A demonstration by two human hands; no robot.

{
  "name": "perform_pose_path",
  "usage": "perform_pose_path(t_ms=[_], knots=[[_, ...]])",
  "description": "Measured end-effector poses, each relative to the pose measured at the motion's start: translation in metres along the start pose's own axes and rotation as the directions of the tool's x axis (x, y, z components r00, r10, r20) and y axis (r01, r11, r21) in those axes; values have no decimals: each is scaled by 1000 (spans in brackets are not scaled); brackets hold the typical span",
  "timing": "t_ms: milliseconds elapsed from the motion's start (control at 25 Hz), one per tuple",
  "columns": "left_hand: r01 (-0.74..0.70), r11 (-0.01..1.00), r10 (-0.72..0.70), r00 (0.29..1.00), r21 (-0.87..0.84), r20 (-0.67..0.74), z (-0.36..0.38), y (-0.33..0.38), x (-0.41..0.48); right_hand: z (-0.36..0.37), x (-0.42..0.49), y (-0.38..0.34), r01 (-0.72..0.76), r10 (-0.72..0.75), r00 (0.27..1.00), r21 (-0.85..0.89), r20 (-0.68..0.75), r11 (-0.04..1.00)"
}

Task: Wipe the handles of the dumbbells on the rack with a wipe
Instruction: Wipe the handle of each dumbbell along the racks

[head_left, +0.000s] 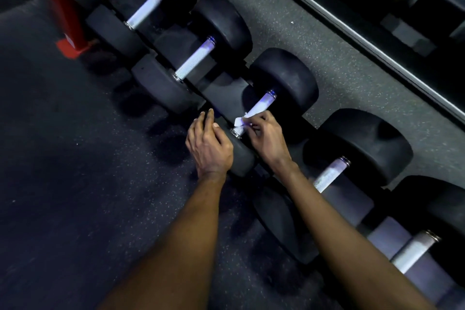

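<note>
Your right hand (pixel 266 137) curls its fingers round the wipe (pixel 241 121) and pinches it against the near end of the dumbbell handle (pixel 260 106), likely so the cloth wraps the bar. Your left hand (pixel 208 145) lies relaxed on that dumbbell's near head (pixel 241 158), gripping nothing, probably to steady it on the rack (pixel 64 12).
</note>
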State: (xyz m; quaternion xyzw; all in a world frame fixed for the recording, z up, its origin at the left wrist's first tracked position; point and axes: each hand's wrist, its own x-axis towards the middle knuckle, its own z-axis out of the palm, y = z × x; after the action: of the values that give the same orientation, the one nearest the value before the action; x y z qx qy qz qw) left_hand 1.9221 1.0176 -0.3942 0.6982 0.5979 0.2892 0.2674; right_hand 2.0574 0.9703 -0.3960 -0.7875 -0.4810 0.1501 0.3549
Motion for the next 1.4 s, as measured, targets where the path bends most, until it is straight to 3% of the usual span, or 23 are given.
perform_pose_path(t_ms=[120,360,520,680,800,920,1000,1120,1160,1320,1400], knots=[[3,1000,-3,1000,1,1,0,0,-1,-1,-1,-2,-88,91,995,62,-42,994],[19,1000,-19,1000,-18,7,-4,4,-2,0,-8,4,-133,123,988,114,90,984],[17,1000,-17,1000,-10,3,-6,6,-4,-7,-1,14,-250,274,959,227,-77,941],[8,1000,-8,1000,-11,-5,-5,4,-2,-4,3,15,-281,329,937,307,-117,909],[-3,1000,2,1000,-20,-16,-5,4,-1,-7,16,18,-297,429,869,433,-246,851],[-5,1000,4,1000,-16,-14,-4,4,-2,-4,17,13,-344,507,832,507,-225,790],[-8,1000,8,1000,-20,-15,-4,4,-2,3,18,11,-406,598,784,591,-166,697],[-16,1000,15,1000,-23,-16,-5,3,-2,9,36,12,-390,762,645,880,52,271],[-15,1000,14,1000,-20,-17,-4,3,-2,10,41,10,-373,781,617,910,98,181],[-10,1000,9,1000,-13,-27,-4,1,0,8,43,0,-431,719,650,899,246,82],[-20,1000,20,1000,-15,-18,-3,1,0,-1,43,0,-387,711,652,922,263,14]])
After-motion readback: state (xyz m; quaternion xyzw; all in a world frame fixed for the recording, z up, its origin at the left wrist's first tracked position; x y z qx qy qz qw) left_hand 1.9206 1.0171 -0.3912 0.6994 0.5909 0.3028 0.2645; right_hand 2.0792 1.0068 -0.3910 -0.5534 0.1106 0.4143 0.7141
